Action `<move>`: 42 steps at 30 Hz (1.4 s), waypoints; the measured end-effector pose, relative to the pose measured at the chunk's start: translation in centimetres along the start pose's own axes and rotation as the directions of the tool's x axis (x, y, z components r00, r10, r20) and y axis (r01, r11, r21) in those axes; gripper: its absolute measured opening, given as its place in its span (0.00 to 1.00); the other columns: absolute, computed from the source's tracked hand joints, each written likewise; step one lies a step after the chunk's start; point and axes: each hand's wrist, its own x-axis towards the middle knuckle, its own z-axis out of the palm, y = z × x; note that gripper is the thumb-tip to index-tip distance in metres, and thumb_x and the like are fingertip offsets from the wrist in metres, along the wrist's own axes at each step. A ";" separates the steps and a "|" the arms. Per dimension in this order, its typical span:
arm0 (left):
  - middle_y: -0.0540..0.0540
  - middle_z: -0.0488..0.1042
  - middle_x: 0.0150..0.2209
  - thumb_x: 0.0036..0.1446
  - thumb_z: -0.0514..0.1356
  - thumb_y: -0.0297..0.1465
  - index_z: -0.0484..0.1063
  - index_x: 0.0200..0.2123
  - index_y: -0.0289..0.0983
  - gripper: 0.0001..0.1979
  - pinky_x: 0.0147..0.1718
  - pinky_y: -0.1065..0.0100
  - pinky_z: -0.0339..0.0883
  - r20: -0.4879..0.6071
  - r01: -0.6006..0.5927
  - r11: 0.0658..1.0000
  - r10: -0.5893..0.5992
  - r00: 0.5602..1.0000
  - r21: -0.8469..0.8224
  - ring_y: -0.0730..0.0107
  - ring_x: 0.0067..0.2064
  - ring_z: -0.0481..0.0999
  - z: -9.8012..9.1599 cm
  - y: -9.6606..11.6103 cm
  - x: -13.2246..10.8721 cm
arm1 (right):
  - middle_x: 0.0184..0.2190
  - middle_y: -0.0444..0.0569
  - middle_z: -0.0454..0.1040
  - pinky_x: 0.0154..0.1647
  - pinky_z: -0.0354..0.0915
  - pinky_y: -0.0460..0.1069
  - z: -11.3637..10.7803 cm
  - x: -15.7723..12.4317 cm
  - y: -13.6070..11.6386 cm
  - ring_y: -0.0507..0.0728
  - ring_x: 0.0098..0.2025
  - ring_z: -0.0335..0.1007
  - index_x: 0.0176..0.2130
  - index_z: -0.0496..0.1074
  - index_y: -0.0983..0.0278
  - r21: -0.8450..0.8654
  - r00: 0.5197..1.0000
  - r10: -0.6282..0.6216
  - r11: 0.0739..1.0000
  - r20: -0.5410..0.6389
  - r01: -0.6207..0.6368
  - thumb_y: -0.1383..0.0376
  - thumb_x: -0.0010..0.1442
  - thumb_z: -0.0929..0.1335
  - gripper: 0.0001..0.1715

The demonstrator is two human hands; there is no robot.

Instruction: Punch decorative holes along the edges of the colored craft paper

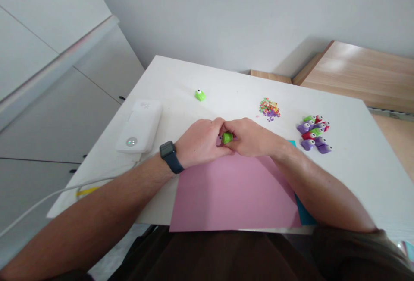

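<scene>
Above the far edge of a pink sheet of paper (233, 195), my two hands meet with curled fingers. My right hand (250, 136) is closed around a small green craft punch (227, 138). Fingers of my left hand (205, 141) pinch at the punch's left side, where a bit of pink paper shows between them. The fingertips of both hands are partly hidden. Another green craft punch (200, 95) with a white button stands alone farther back on the table.
A heap of colourful paper confetti (269, 108) lies beyond my right hand. Several purple, red and green punches (313, 133) cluster at the right. Blue paper (304, 210) sticks out under the pink sheet. A white device (140, 126) with a cable (97, 180) sits left on the white table (365, 177).
</scene>
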 end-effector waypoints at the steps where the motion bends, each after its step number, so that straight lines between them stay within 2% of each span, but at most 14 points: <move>1: 0.42 0.80 0.39 0.52 0.68 0.45 0.69 0.42 0.38 0.21 0.35 0.60 0.64 0.002 0.002 1.000 -0.002 1.000 0.002 0.53 0.40 0.79 0.0 0.0 0.0 | 0.38 0.48 0.81 0.36 0.59 0.47 0.0 0.0 0.0 0.56 0.37 0.74 0.44 0.76 0.62 -0.001 1.000 0.000 1.000 -0.001 0.000 0.68 0.56 0.69 0.14; 14: 0.43 0.80 0.39 0.53 0.69 0.44 0.70 0.43 0.38 0.21 0.36 0.61 0.65 -0.006 -0.009 1.000 0.009 1.000 -0.028 0.53 0.41 0.80 0.3 -0.3 0.1 | 0.36 0.47 0.80 0.35 0.58 0.48 0.2 0.2 0.4 0.55 0.35 0.73 0.43 0.76 0.62 0.015 0.999 -0.035 0.999 -0.014 0.035 0.69 0.56 0.69 0.13; 20: 0.45 0.80 0.38 0.49 0.72 0.48 0.72 0.44 0.39 0.25 0.35 0.62 0.66 -0.022 0.021 0.997 -0.023 1.000 -0.070 0.55 0.40 0.80 0.3 -0.4 0.1 | 0.37 0.45 0.80 0.36 0.59 0.46 0.1 0.2 0.8 0.54 0.36 0.72 0.44 0.75 0.61 0.101 0.999 -0.054 0.993 0.002 0.053 0.69 0.55 0.70 0.15; 26: 0.45 0.81 0.43 0.50 0.72 0.50 0.72 0.49 0.39 0.29 0.42 0.61 0.69 -0.019 -0.022 0.988 0.020 1.000 -0.152 0.55 0.45 0.80 0.0 -0.9 -0.2 | 0.37 0.45 0.78 0.36 0.58 0.47 -0.1 0.0 0.7 0.53 0.36 0.70 0.43 0.74 0.62 0.116 0.998 -0.068 0.991 0.004 0.067 0.68 0.56 0.70 0.12; 31: 0.46 0.82 0.46 0.51 0.69 0.54 0.71 0.54 0.41 0.34 0.43 0.61 0.69 0.019 0.042 0.985 -0.039 0.999 -0.169 0.54 0.48 0.81 -0.4 -1.5 -0.4 | 0.35 0.45 0.77 0.35 0.57 0.47 -0.4 0.0 1.0 0.53 0.34 0.68 0.42 0.74 0.62 0.066 1.000 -0.013 0.998 -0.001 0.013 0.64 0.58 0.70 0.10; 36: 0.45 0.82 0.44 0.57 0.67 0.49 0.71 0.56 0.40 0.29 0.42 0.62 0.70 0.058 0.067 0.988 -0.059 0.997 -0.141 0.55 0.47 0.82 -0.6 -1.6 -0.6 | 0.38 0.47 0.78 0.37 0.59 0.48 -1.3 -0.3 1.2 0.55 0.37 0.70 0.49 0.75 0.62 0.065 0.999 0.014 0.998 0.040 -0.017 0.59 0.62 0.70 0.17; 42: 0.45 0.83 0.44 0.63 0.61 0.41 0.72 0.55 0.39 0.20 0.44 0.62 0.70 0.061 0.074 0.989 -0.067 0.996 -0.127 0.57 0.47 0.82 -0.5 -1.7 -0.7 | 0.40 0.47 0.79 0.40 0.61 0.49 -2.1 -0.5 1.4 0.55 0.39 0.72 0.54 0.76 0.63 0.092 0.998 0.024 0.995 0.052 -0.029 0.61 0.63 0.70 0.21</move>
